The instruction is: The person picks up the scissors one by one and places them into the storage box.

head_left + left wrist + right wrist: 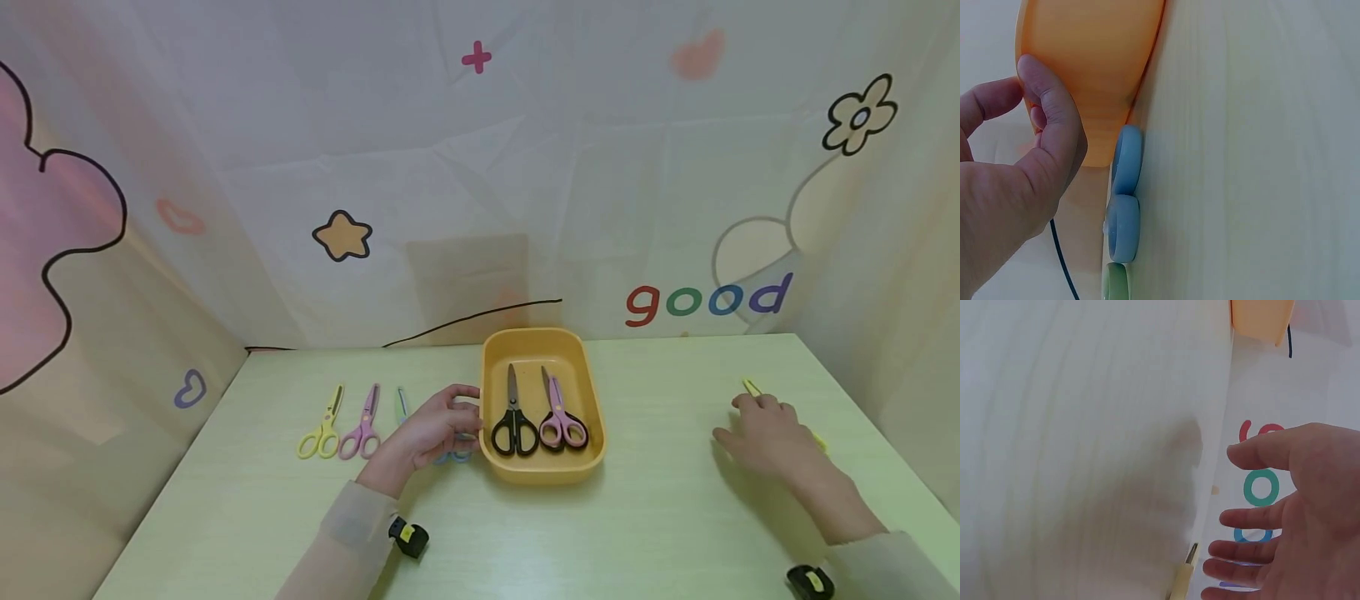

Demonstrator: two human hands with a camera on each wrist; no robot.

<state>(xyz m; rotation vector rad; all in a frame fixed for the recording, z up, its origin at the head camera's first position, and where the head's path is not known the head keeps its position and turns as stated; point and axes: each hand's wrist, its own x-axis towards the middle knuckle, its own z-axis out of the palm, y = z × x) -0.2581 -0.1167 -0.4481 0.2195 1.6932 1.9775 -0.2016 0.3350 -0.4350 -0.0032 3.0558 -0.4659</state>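
My left hand is at the left side of a yellow tray, fingertips touching its outer rim. Inside the tray lie black scissors and, beside them, pink scissors on top of another black-handled pair. Blue scissors handles show partly behind my left hand, and in the left wrist view a green handle follows the blue ones. Over at the right, my right hand hovers with loosely spread fingers above yellow scissors, covering most of them. Nothing shows between its thumb and fingers.
Left of the tray, yellow scissors and pink scissors lie in a row with a green blade. A printed curtain hangs along the back and sides of the light table.
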